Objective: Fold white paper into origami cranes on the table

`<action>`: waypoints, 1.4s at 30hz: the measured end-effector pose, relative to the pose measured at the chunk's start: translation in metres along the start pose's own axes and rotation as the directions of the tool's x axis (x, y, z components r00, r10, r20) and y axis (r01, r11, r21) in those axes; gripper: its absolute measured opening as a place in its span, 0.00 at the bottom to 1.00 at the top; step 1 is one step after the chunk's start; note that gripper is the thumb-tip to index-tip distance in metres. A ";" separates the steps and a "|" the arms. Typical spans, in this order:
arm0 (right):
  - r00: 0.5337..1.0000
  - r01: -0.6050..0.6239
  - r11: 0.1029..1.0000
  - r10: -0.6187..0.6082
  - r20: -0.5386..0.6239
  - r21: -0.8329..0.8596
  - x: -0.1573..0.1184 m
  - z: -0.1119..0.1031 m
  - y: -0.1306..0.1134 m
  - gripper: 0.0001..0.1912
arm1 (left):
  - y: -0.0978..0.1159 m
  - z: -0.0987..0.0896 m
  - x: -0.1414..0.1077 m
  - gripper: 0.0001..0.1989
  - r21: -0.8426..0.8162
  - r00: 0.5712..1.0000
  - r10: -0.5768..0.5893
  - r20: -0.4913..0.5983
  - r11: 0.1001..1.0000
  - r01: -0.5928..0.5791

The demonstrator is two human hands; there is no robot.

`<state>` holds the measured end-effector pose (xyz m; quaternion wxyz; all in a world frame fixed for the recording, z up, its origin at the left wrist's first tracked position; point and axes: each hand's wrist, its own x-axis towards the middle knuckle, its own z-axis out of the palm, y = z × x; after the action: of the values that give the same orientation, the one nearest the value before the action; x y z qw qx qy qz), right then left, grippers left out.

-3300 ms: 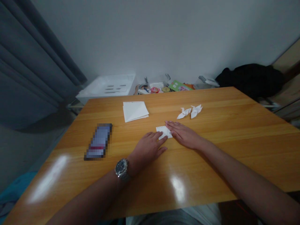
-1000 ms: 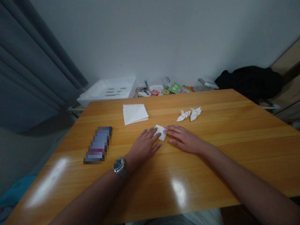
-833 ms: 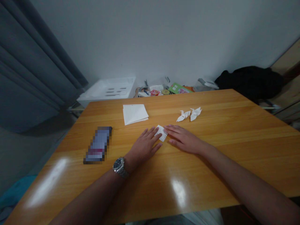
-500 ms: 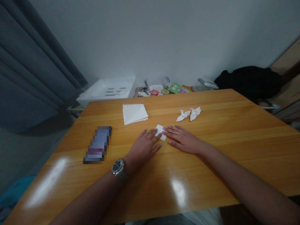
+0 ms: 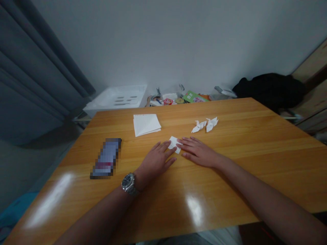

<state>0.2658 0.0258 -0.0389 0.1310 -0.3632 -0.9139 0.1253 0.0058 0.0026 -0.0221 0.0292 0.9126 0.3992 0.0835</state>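
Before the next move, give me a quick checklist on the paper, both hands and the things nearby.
1. Left hand on the folded paper: ok, fingertips on its left side.
2. Right hand on it: ok, fingertips over its right side.
3. Paper down on the table: ok, looks flat.
4. Creases sharp: cannot tell, too small.
5. Two paper birds apart from hands: ok.
6. Lined sheets apart from hands: ok.

Two hands [image 5: 156,160] – two paper birds [image 5: 211,125]
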 end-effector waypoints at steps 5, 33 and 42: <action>0.999 0.025 1.000 -0.025 -0.042 0.017 0.000 0.002 0.003 0.26 | -0.001 0.003 0.000 0.24 -0.002 1.000 0.007 -0.026 1.000 -0.007; 0.973 0.050 0.981 -0.006 -0.232 0.185 0.003 -0.001 0.009 0.14 | -0.001 0.004 0.002 0.19 -0.034 0.994 -0.004 -0.106 0.999 0.000; 0.955 0.079 0.970 -0.008 -0.296 0.228 0.005 0.003 0.012 0.07 | -0.001 0.006 0.004 0.17 -0.078 0.996 -0.006 -0.095 0.997 -0.001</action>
<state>0.2690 0.0371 -0.0448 0.3103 -0.3392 -0.8705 0.1755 0.0084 0.0060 -0.0272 0.0459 0.9053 0.3978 0.1421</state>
